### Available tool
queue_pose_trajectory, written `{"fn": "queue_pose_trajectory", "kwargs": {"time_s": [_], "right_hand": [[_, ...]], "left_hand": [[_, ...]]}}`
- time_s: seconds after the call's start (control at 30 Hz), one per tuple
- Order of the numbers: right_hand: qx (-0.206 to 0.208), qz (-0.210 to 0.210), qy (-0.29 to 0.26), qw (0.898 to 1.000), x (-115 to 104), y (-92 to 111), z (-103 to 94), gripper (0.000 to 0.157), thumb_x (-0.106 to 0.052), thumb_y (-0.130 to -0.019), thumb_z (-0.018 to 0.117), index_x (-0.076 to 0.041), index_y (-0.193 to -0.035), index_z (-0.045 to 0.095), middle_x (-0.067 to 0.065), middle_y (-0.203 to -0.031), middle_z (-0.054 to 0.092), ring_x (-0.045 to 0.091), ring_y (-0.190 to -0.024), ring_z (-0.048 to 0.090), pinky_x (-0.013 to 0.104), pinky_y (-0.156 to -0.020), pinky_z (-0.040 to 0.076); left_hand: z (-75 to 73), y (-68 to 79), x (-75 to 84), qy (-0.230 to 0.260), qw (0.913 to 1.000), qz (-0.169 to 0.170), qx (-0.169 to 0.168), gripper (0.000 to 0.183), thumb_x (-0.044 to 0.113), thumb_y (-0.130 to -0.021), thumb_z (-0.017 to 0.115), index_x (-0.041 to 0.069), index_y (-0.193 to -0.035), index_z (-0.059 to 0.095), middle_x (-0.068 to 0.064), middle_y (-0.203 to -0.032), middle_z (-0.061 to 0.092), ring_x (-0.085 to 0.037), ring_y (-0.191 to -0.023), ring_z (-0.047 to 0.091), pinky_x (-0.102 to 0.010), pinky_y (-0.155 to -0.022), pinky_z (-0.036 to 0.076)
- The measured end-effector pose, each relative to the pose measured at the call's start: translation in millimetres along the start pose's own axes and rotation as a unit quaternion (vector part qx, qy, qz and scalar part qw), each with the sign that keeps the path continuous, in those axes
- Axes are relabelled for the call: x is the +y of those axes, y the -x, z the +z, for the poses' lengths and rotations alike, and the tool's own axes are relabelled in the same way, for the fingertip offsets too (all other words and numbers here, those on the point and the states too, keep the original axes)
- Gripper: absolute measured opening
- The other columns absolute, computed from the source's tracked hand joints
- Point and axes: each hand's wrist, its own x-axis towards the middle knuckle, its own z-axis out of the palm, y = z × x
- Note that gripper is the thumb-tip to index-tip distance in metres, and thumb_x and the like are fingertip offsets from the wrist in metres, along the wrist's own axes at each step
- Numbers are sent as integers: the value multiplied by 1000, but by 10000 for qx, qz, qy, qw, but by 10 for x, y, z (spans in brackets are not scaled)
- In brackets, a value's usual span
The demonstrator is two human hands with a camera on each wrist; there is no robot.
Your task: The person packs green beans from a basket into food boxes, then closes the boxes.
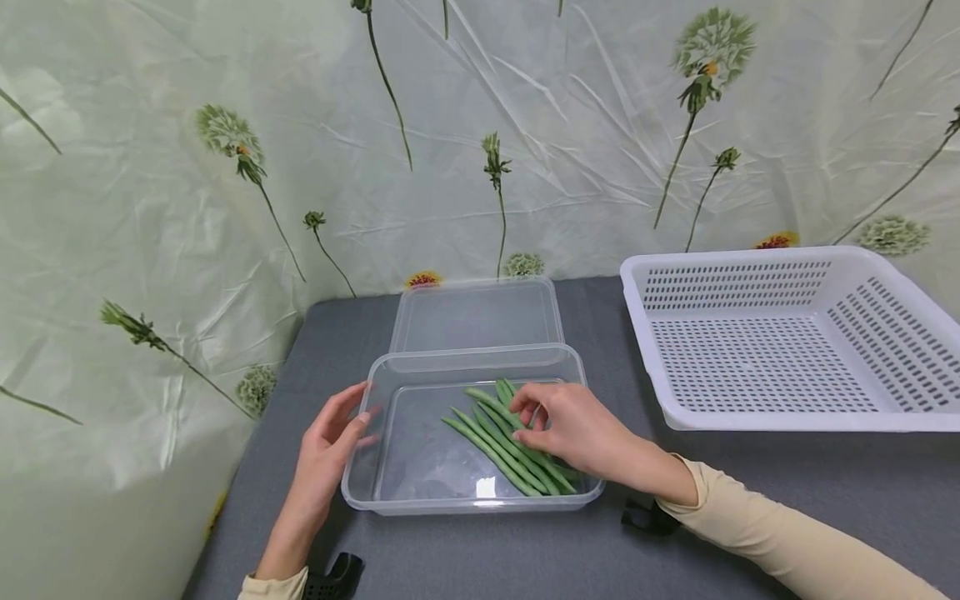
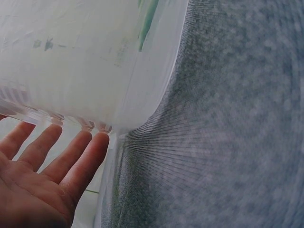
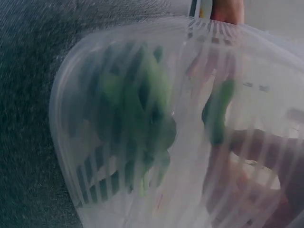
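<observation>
Green beans (image 1: 498, 446) lie slanted side by side in the right half of a clear plastic container (image 1: 420, 506). Over them, my right hand (image 1: 573, 425) has its fingers curled and appears to pinch a green bean (image 3: 218, 111), which shows through the cloudy wall in the right wrist view. The fingers partly cover the beans' upper ends in the head view. My left hand (image 1: 326, 450) rests against the container's left side. In the left wrist view, the left hand's fingers (image 2: 78, 159) are straight, with their tips at the wall.
Behind the container lies a flat translucent lid (image 1: 480, 317). A white perforated basket (image 1: 757, 421) stands to the right on the grey-covered table (image 1: 510, 554). At the back hangs a flower-printed sheet (image 1: 435, 100).
</observation>
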Motion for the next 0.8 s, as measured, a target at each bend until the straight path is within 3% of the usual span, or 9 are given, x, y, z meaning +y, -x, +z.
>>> {"fn": "queue_pose_trajectory", "kwargs": {"time_s": [0.13, 0.27, 0.57, 0.8], "right_hand": [[-95, -6, 258, 9996, -6, -12, 14, 19, -16, -81, 82, -17, -91, 66, -16, -76, 58, -2, -65, 55, 21, -60, 48], [-82, 5, 156, 9998, -1, -14, 12, 19, -17, -81, 82, -17, -91, 66, -16, -76, 58, -2, -66, 56, 22, -61, 49], [190, -16, -663, 9976, 33, 26, -19, 21, -19, -83, 81, -14, -100, 69, -14, -83, 62, 3, -72, 60, 24, -65, 51], [194, 0, -1459, 9891, 52, 56, -43, 20, -21, -87, 77, -13, -103, 68, -8, -88, 64, 9, -74, 62, 28, -66, 54]], "left_hand": [[-5, -5, 14, -5, 10000, 13, 16, 44, 21, -103, 54, 12, -146, 45, -10, -147, 45, -15, -121, 58, -33, -84, 55], [-4, -10, 21, 1, 10000, 3, -18, 45, 21, -103, 54, 11, -146, 44, -11, -147, 45, -15, -121, 58, -34, -85, 55], [-4, -19, 21, -7, 10000, 13, -2, 44, 20, -103, 54, 11, -146, 45, -10, -147, 45, -18, -122, 57, -34, -85, 55], [4, -1, 3, 11, 10000, 11, -2, 44, 20, -103, 54, 11, -146, 45, -10, -147, 45, -18, -122, 57, -34, -84, 55]]}}
